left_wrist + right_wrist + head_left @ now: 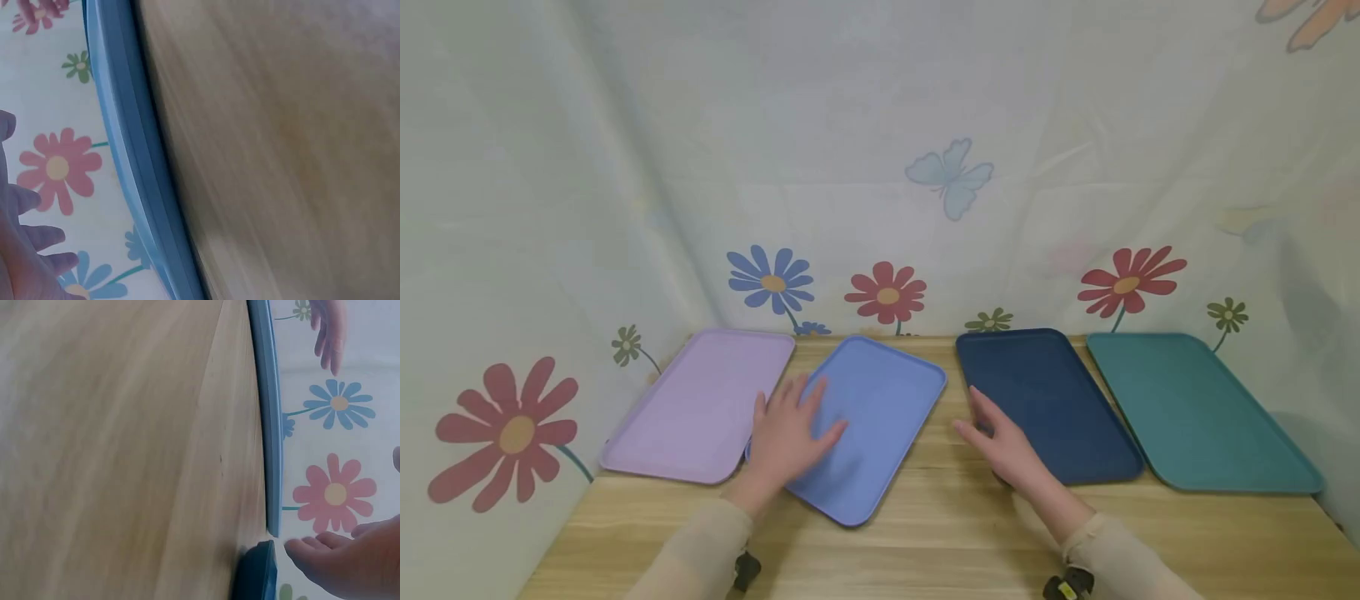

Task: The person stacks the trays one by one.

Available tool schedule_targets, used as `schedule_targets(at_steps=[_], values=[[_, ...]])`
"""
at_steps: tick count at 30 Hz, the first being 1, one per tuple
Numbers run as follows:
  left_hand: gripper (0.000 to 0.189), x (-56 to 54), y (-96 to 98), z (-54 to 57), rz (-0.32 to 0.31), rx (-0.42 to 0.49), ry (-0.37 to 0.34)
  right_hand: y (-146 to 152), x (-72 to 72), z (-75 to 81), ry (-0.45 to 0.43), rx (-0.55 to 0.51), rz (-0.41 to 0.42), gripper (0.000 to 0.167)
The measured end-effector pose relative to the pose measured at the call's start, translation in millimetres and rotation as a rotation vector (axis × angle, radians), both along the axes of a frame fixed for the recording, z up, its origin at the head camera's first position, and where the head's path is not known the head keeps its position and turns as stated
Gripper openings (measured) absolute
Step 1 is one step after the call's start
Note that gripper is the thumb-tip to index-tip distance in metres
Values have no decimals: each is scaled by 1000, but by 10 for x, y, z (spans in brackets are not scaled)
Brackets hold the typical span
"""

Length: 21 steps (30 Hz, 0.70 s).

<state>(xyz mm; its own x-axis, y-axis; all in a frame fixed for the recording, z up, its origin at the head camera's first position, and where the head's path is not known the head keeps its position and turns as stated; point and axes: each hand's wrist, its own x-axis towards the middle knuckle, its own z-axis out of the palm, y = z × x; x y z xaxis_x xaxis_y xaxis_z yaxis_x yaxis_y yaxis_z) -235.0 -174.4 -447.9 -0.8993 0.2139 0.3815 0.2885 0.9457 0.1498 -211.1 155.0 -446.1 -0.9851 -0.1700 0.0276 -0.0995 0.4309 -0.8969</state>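
Note:
A periwinkle-blue tray [880,408] lies askew on the wooden table, its near corner pointing toward me. Over its left side hovers my left hand [786,437], fingers spread and holding nothing; the left wrist view shows this hand [25,244] raised above the tray's rim [134,137]. My right hand [1003,442] is at the left edge of a navy tray [1045,392], fingers loosely extended, nothing in its grasp. In the right wrist view, that hand [350,556] is above the navy tray's corner [256,575].
A lilac tray [700,408] lies at the far left, close beside the blue one. On the far right a teal tray [1202,417] sits alongside the navy tray. Behind the wooden table [925,533] hangs a white cloth [850,167] printed with flowers and a butterfly.

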Motion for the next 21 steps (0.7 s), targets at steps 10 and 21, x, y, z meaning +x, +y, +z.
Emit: schedule_targets(at_steps=[10,21], values=[[73,-140,-154,-37,-40,200,-40,-71,41,-61,-233,-451,35,72],[76,-297,-394,-26,-105,448,-172,-175,71,-139,-422,-755,37,70]])
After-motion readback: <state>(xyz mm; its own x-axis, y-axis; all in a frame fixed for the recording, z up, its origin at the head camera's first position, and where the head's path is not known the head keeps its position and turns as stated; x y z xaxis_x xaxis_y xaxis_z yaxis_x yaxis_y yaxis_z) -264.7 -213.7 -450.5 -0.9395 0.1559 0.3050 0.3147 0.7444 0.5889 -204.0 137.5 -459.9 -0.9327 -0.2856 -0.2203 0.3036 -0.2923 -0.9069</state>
